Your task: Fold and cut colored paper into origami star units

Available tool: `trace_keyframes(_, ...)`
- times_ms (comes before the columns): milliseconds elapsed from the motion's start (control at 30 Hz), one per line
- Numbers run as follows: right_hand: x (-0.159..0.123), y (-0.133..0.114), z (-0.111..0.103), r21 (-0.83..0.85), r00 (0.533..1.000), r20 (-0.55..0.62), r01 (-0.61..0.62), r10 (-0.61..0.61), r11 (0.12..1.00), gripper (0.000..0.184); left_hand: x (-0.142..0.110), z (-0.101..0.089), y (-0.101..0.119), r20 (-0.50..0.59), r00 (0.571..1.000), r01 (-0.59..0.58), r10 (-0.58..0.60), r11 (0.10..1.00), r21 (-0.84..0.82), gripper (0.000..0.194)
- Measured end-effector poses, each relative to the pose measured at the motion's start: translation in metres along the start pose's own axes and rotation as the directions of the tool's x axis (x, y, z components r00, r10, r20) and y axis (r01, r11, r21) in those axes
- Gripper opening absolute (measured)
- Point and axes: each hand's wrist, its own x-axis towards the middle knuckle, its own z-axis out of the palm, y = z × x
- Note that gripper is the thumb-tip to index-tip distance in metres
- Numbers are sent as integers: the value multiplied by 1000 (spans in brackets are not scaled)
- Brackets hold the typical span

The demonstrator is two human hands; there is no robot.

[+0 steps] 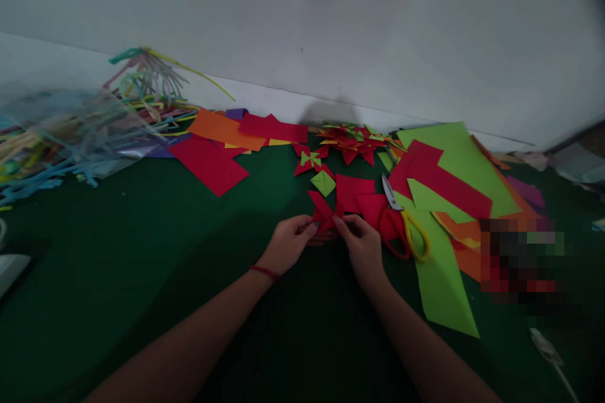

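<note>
Between my two hands is a folded piece of red paper (324,211), its corners sticking up. My left hand (292,240) pinches its left side, and my right hand (361,240) grips its right side between thumb and fingers. Just beyond lies a small folded green paper square (323,183). Behind that sits a red folded star with a green centre (311,158). Red paper squares (355,192) rest past my right hand, beside scissors (409,233) with one red and one yellow handle loop, blades pointing away.
A pile of folded red, green and orange paper stars (354,140) stands by the wall. Green sheets (447,283) and red strips spread to the right. Red and orange sheets (227,129) lie at the back left, near a clear bag and pipe cleaners (155,91). A white cable (548,349) is at lower right.
</note>
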Motion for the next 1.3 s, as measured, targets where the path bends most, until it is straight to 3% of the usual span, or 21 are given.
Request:
trace_keyframes(300,-3,-4,2,-63,996,-36,75,-77,995,19,-1,3,-2,25,1000,21,-19,998,-65,12)
trace_keyframes(467,-5,-7,3,-101,988,-56,136,-142,986,19,0,3,0,46,998,35,-32,998,-61,23)
trace_keyframes(600,-7,-9,5,-110,988,-29,145,-149,983,17,0,5,0,-4,998,-58,58,998,30,31)
trace_keyframes(733,-8,-9,7,-113,987,-30,155,-159,981,18,-1,6,-1,-73,992,-90,103,983,159,24)
trace_keyframes(900,-9,-6,8,-104,989,-34,137,-142,985,18,0,8,-4,-142,986,-68,85,991,118,18)
trace_keyframes(1067,-8,-6,8,-77,993,-20,111,-113,991,18,0,8,-5,-150,985,-66,82,992,107,15)
trace_keyframes(1200,-6,-7,5,-58,988,83,133,-128,989,18,-2,7,-1,-146,985,-64,87,986,155,15)
trace_keyframes(1300,-5,-7,5,-112,985,71,166,-158,980,17,-3,7,1,-126,989,-55,82,978,202,14)
